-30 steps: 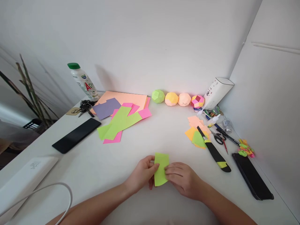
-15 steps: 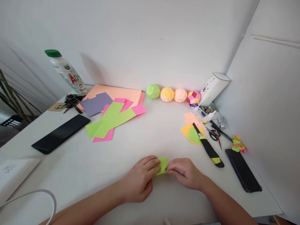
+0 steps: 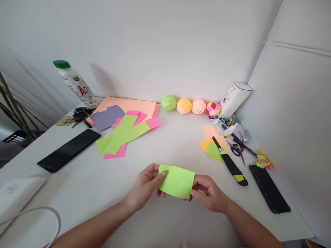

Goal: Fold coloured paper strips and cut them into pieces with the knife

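Observation:
A bright green piece of paper (image 3: 177, 182), roughly rectangular and slightly curved, is held up between my two hands over the near part of the table. My left hand (image 3: 146, 186) is closed on its left edge, thumb on the front and fingers behind. At the paper's right edge, my right hand (image 3: 209, 193) pinches it, with some fingers hidden behind the sheet. A knife with a black and green handle (image 3: 231, 167) lies to the right of my right hand, its blade across small orange and green paper pieces (image 3: 214, 151).
Green strips (image 3: 121, 136), pink scraps and a purple sheet (image 3: 107, 117) lie at the back left, beside a dark slab (image 3: 69, 150) and a bottle (image 3: 77, 86). Several faceted paper balls (image 3: 184, 106) line the wall. Scissors (image 3: 235, 149) and a phone (image 3: 269, 188) are at right.
The green paper, a small folded-looking piece under my fingers before, now shows as a larger open sheet facing me. My left hand has turned, with its thumb on the front.

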Demonstrator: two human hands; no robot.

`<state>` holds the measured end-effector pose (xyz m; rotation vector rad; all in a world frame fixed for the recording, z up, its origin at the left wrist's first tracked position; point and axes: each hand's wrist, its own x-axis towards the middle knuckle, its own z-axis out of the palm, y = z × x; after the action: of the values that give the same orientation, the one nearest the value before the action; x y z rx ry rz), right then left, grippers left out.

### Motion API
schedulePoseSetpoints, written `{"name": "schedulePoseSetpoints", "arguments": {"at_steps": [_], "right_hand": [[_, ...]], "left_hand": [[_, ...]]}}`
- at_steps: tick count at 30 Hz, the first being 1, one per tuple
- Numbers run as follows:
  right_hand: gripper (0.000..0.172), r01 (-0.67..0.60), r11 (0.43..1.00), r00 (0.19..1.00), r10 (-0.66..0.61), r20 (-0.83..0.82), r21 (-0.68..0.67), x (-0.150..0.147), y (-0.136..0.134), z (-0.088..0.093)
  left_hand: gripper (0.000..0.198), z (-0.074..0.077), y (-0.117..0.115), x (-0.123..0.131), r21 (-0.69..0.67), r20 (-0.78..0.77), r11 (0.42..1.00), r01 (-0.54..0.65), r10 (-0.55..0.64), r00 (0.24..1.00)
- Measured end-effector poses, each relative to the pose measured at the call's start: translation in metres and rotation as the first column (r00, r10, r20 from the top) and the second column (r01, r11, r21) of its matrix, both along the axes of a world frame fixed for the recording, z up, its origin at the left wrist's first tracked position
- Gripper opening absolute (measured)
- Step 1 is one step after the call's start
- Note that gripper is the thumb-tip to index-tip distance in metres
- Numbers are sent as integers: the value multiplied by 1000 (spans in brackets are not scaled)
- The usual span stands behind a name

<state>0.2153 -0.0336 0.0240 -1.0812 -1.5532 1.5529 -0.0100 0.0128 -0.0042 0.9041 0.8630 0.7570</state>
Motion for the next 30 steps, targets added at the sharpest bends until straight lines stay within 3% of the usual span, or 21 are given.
{"name": "schedulePoseSetpoints", "arguments": {"at_steps": [2,4,6,9,10,12,14,15,18,20,22,24,30], "right_hand": [[25,-31,990,997,21,77,138,3,1,-2],[46,-18,939,989,-34,143,344,6,4,-6],[50,-78,805,971,-73,229,588,6,7,-9],[31,-266,553,928,-74,364,790,2,10,-10],[25,-315,498,913,-72,401,808,0,10,-9],[21,-398,441,879,-66,471,804,-3,10,-10],[23,-465,430,836,-75,544,774,-6,10,-16],[25,-487,435,816,-82,572,757,-7,10,-20],[26,-507,474,785,-91,613,720,-8,9,-32],[27,-506,506,774,-92,627,698,-9,9,-35],[27,-504,526,769,-88,633,685,-9,8,-34],[26,-508,530,769,-77,635,679,-10,8,-31],[21,-520,566,730,-94,677,640,-11,7,-27]], "left_hand": [[39,-1,2,-1,-7,-8,999,32,-32,999],[40,-2,4,-3,-18,-18,995,103,-103,994],[41,-4,6,-3,-25,-38,981,192,-193,980],[40,-7,7,-3,-7,-111,953,302,-301,947],[37,-9,6,-3,23,-163,950,311,-303,939],[27,-14,5,-2,158,-320,943,294,-233,919],[19,-19,4,-3,382,-475,877,291,-84,876],[20,-22,4,-3,502,-526,804,319,-10,851],[22,-25,5,-4,745,-588,471,472,130,798],[24,-25,4,-3,783,-613,255,568,155,775],[26,-24,1,-2,754,-657,125,645,170,735],[24,-22,-3,0,705,-702,69,705,209,681],[15,-21,-12,1,640,-726,24,768,346,594]]}}
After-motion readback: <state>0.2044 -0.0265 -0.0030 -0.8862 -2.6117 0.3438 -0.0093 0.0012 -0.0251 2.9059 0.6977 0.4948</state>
